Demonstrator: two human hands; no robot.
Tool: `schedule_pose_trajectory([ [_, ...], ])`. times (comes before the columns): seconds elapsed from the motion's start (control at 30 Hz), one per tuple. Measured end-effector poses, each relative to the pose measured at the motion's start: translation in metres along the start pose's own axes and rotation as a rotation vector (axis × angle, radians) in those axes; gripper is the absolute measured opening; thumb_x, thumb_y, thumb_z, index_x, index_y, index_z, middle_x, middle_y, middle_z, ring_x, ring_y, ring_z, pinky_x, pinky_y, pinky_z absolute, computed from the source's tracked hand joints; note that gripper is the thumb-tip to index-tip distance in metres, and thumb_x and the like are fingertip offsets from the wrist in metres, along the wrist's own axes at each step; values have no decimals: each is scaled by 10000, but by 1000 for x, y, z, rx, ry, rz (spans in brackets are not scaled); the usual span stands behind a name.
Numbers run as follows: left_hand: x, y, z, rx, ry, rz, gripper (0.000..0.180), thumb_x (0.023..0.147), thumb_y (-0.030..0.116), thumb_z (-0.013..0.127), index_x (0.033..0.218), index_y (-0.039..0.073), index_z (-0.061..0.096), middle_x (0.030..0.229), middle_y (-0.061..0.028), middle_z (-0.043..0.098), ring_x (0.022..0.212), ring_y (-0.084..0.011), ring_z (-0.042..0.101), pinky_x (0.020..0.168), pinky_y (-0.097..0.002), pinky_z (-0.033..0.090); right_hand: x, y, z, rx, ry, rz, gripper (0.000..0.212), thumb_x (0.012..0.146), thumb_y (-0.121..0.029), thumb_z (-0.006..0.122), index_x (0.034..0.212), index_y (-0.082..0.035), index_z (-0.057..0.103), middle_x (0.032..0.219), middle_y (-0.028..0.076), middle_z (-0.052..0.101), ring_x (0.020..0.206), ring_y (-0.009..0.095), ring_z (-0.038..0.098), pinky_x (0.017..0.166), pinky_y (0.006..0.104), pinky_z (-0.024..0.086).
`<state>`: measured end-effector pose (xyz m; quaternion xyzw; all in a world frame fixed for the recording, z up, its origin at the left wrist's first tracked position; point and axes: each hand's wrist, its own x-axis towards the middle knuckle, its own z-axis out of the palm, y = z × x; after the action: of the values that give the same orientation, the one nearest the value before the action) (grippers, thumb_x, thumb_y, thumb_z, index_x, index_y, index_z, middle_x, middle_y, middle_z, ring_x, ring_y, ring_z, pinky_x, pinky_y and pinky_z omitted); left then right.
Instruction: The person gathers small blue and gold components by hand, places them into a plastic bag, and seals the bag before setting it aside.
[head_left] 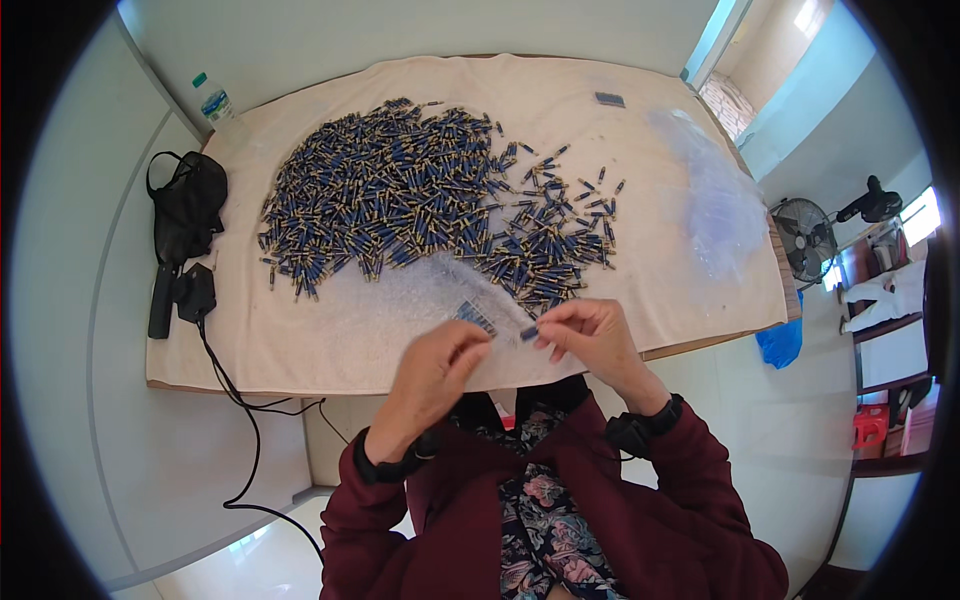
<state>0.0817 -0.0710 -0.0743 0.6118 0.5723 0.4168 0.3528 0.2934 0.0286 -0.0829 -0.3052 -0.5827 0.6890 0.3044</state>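
Note:
My right hand [598, 345] is closed in a pinch on a small dark-blue cylinder [530, 334] above the near edge of the cloth. Beside it, my left hand [438, 364] has its thumb and forefinger together at a small flat blue striped sheet [475, 317]. The sheet seems to be gripped at its near edge. Beyond both hands spreads a large heap of dark-blue cylinders [385, 190] with gold-coloured ends. A smaller, looser cluster [550, 250] of the same pieces lies to the right, close to my right hand.
A cream cloth [660, 280] covers the table, with clear plastic [715, 200] at the right and another striped sheet [609, 99] at the far side. On the left are a bottle [213, 100], a black pouch [190, 195] and a cabled black device [195, 293]. A fan [804, 238] stands beyond.

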Motion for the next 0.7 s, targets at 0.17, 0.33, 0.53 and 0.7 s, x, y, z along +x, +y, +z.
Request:
schedule_pose_trajectory([
  [0.17,10,-18,-1,199,195,27,138,777,61,688,830,4,575,718,-90,557,643,-193,526,596,-292,432,4,15,6,-53,231,-47,103,862,-16,650,952,32,659,814,80,678,727,114,663,565,215,533],
  [0.33,9,-19,2,340,194,60,182,716,62,722,806,20,570,742,-107,570,667,-258,547,596,-338,440,5,17,20,-173,247,-14,110,862,-27,657,957,27,661,802,68,677,717,94,652,560,201,509],
  [0.53,8,-18,7,421,204,77,174,716,78,713,781,25,560,729,-113,568,703,-294,546,617,-381,437,10,21,15,-221,158,-12,106,855,-48,674,925,31,668,781,48,669,655,60,608,556,184,474],
  [0.7,8,-17,9,426,203,59,166,722,93,702,772,30,556,721,-113,570,745,-312,550,642,-406,438,17,15,13,-252,91,84,106,849,-51,678,907,37,672,766,40,663,618,52,585,555,185,471],
])
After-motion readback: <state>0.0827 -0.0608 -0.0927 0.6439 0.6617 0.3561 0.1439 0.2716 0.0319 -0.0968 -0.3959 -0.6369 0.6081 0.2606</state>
